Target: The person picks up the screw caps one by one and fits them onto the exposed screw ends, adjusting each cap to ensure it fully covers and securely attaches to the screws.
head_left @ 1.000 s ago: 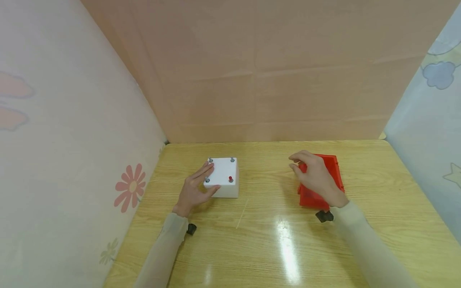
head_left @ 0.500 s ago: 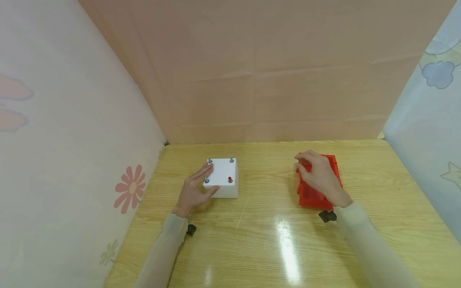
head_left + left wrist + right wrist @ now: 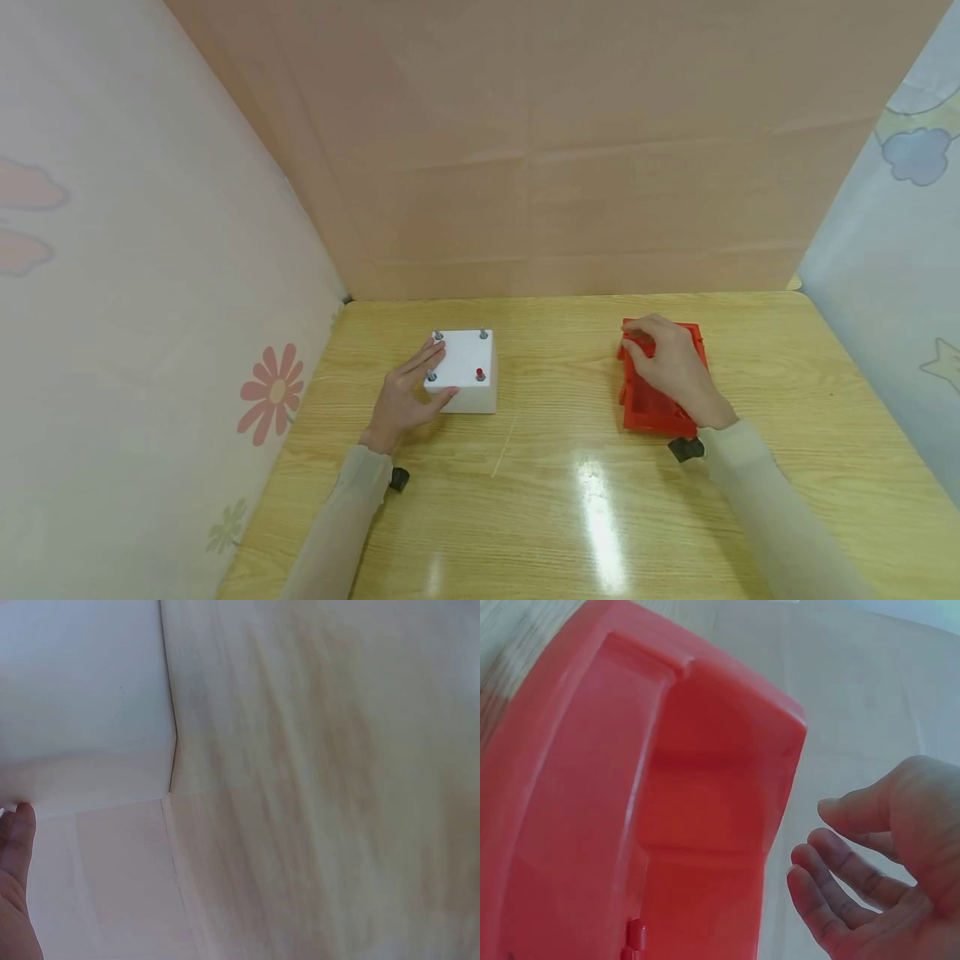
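In the head view a white box (image 3: 467, 356) stands left of centre, with metal bolts at its top corners. A red nut-like piece (image 3: 480, 372) sits on the near right bolt. My left hand (image 3: 405, 402) holds the box at its near left corner, fingers over the left edge and thumb at the front; one fingertip shows against the box wall (image 3: 82, 784) in the left wrist view. To the right, my right hand (image 3: 672, 364) is over a red plastic bin (image 3: 652, 421). Its fingers are loosely bent, thumb and fingertips apart with nothing between them in the right wrist view.
Both things stand on a wood-grain table (image 3: 540, 492). A brown sheet (image 3: 525, 167) rises at the back, and patterned panels close off the left (image 3: 187, 250) and right (image 3: 900, 292). Dark straps or camera mounts (image 3: 686, 450) hang at the wrists.
My right hand has moved slightly to the right, from the bin's left edge to over the bin. My left hand and the white box have stayed where they were.
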Available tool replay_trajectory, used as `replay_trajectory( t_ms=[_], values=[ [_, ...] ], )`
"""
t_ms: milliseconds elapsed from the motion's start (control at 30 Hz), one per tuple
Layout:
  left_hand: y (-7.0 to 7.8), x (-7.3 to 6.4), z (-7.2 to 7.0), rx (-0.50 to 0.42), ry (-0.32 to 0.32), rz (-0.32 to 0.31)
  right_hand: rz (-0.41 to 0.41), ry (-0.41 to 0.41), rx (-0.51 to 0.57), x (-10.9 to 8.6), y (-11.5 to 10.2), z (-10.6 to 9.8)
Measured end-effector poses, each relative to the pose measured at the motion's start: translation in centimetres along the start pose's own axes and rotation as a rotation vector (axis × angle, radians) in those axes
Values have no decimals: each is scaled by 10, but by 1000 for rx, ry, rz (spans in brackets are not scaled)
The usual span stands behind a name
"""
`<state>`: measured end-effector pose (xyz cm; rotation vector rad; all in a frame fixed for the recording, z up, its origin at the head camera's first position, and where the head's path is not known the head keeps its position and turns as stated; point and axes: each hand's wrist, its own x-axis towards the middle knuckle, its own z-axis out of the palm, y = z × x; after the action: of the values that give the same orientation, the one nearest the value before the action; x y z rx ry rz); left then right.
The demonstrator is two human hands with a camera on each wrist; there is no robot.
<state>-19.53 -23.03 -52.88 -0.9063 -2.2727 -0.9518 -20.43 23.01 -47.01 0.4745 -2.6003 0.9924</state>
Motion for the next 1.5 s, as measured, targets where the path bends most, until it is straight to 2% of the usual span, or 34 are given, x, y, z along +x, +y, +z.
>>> replay_trajectory(
  t_ms=[433, 767, 967, 1333, 1500],
  values=[
    [-1, 0, 0, -7, 6, 8, 57, -27, -25, -2, 13, 2],
    [-2, 0, 1, -12, 20, 25, 115, -86, -26, -3, 17, 1],
    [-3, -1, 1, -18, 21, 33, 120, -91, -20, -3, 19, 0],
    [-1, 0, 1, -20, 27, 30, 155, -128, -49, -4, 23, -1],
    [0, 0, 2, -21, 23, 6, 167, -140, -68, -5, 25, 0]
  ],
)
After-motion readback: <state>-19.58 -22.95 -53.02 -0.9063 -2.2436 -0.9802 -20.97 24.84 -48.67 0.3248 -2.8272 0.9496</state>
